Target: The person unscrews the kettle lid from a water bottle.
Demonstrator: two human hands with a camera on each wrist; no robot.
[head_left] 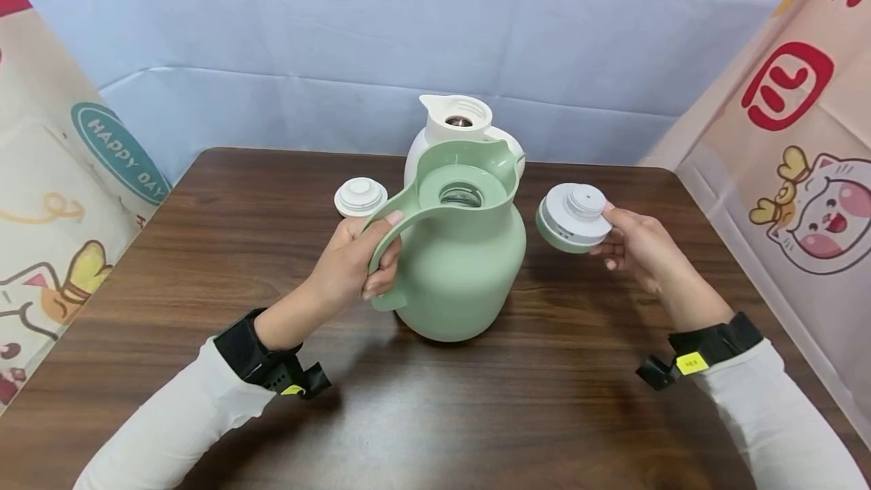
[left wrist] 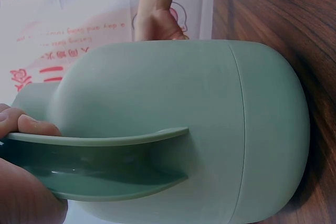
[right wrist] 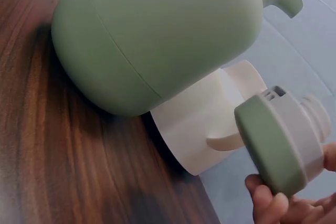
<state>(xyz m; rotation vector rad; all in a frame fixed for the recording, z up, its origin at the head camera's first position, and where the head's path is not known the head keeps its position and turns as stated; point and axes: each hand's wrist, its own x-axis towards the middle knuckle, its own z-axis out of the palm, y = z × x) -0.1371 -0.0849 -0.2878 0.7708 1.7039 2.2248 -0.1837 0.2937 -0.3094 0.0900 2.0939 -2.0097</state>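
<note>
A green thermos jug (head_left: pixel 459 263) stands upright in the middle of the table, its mouth uncovered and its spout pointing to the back right. My left hand (head_left: pixel 357 259) grips the jug's handle, fingers wrapped round it and thumb on top. To the jug's right, my right hand (head_left: pixel 636 244) holds a thermos lid (head_left: pixel 574 214) by its edge, above the table. The lid is upside down, with its white stopper side up and its green top (right wrist: pixel 270 145) facing down. In the left wrist view the jug's body (left wrist: pixel 173 87) hides most of the right hand.
Behind the green jug stands a white thermos jug (head_left: pixel 452 112), also uncovered and partly hidden. A white lid (head_left: pixel 361 196) lies on the brown wooden table (head_left: pixel 476 414) left of it. A pale blue cloth (head_left: pixel 395 21) hangs at the back, and printed cloths (head_left: pixel 810 172) flank the sides.
</note>
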